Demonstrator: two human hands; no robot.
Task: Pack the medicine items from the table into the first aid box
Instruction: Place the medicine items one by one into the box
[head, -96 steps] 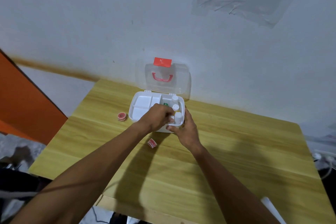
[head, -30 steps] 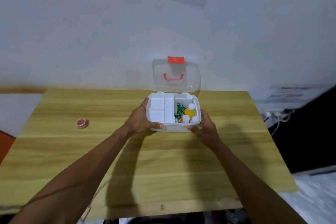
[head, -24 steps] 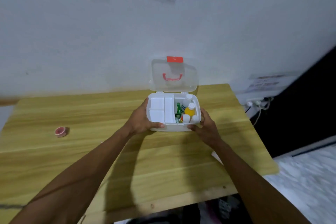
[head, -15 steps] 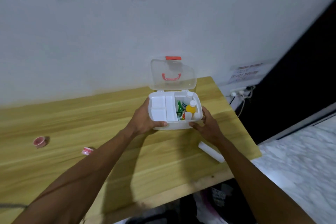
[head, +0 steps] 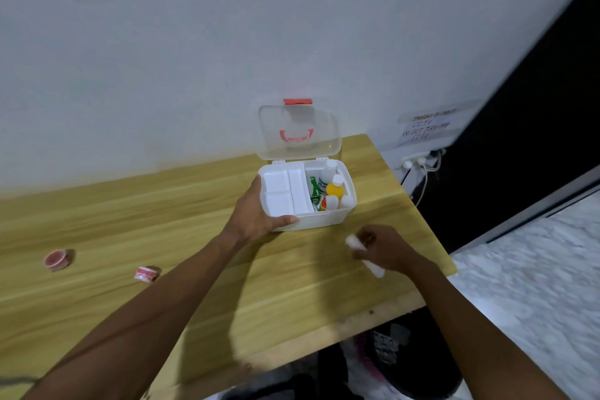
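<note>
Tabletop of pale wood carries a white box, its clear lid standing open against the wall. The left hand grips the box at its left front corner, with the thumb along the front wall and the rest of the hand against the left side. Just beyond this thumb, the left half of the box holds a white tray with shallow compartments. Farther right of this hand, the right half holds an orange bottle with a white cap, a white bottle behind it, a green packet against the tray, and small white caps at the front. The right hand is apart from the box, near its right front corner and low over the tabletop. Its fingers are curled round a white roll. One end of the roll sticks out toward the box and the other shows below the palm. Whether the roll touches the tabletop cannot be told. Well left of the left forearm, two tapes lie on the tabletop, apart from each other: a pink tape farthest out and a red-and-white tape nearer the forearm.
</note>
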